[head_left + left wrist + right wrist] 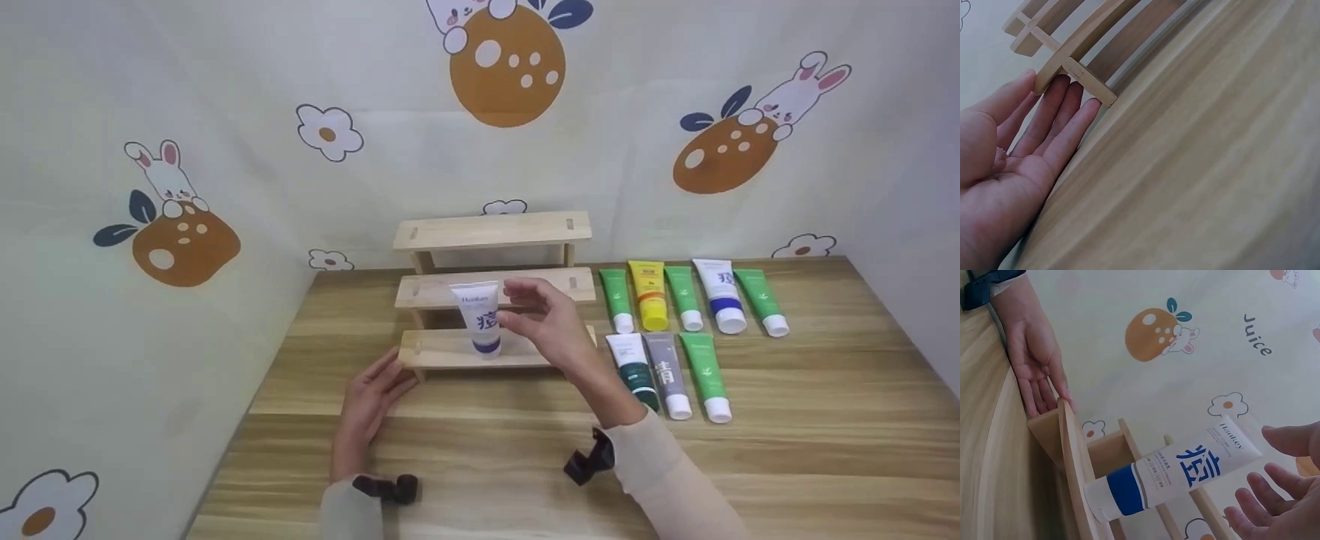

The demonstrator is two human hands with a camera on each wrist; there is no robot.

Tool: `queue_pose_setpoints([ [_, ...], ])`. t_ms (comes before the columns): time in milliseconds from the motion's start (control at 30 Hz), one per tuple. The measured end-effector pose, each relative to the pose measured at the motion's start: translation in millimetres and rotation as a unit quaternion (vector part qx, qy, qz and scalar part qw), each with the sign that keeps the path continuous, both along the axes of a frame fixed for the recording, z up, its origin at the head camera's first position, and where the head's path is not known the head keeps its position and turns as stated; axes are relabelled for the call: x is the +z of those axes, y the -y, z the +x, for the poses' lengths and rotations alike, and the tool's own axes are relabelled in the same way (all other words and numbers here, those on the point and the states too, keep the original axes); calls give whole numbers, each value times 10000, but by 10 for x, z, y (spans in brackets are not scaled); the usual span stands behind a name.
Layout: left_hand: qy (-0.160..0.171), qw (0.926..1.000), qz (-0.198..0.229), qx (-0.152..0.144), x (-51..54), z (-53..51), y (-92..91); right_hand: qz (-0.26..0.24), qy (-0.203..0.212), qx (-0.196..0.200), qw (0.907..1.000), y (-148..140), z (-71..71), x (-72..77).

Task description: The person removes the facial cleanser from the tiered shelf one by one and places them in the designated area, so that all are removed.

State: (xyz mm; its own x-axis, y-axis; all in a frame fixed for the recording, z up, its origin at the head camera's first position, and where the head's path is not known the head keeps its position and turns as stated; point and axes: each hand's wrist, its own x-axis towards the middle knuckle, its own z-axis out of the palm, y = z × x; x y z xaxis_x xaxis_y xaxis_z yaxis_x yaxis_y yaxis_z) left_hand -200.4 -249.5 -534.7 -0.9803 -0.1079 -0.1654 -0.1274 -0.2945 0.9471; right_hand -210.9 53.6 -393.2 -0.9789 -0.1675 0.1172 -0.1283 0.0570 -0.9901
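A white squeeze tube [478, 304] with a blue band stands upright on its cap on the lowest step of a three-step wooden display rack [491, 232]. Beside its upper part is my right hand [553, 328], thumb and fingers spread and slightly bent. The right wrist view shows a gap between that hand [1283, 486] and the tube [1179, 469]. At the rack's left end, my left hand [369, 397] holds the lowest step. In the left wrist view, its thumb is at the board's end and its fingertips [1092, 107] are against the support below.
Right of the rack, several tubes lie in two rows on the wood-grain table [480, 465], among them a yellow tube [649, 292], a grey tube [667, 375] and a green tube [705, 375]. A patterned curtain [390, 180] hangs close behind the rack.
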Motion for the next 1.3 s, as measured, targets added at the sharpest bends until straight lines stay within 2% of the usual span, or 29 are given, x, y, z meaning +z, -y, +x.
queue_pose_setpoints([
  [200,-98,9999,-34,-91,5,-9,-4,87,183,-41,9998,11,-52,-76],
  [433,-65,10000,43,4,13,-17,5,-93,300,-63,9995,17,-128,-156],
  [733,-136,9999,-59,-53,-17,-19,-4,-292,196,112,9993,62,-209,-383],
  [933,5,10000,-17,17,-12,-18,-13,-491,9,230,9985,124,-236,-490],
  [1300,-23,10000,0,10,-4,5,-13,-68,-145,322,9994,169,-211,-522],
])
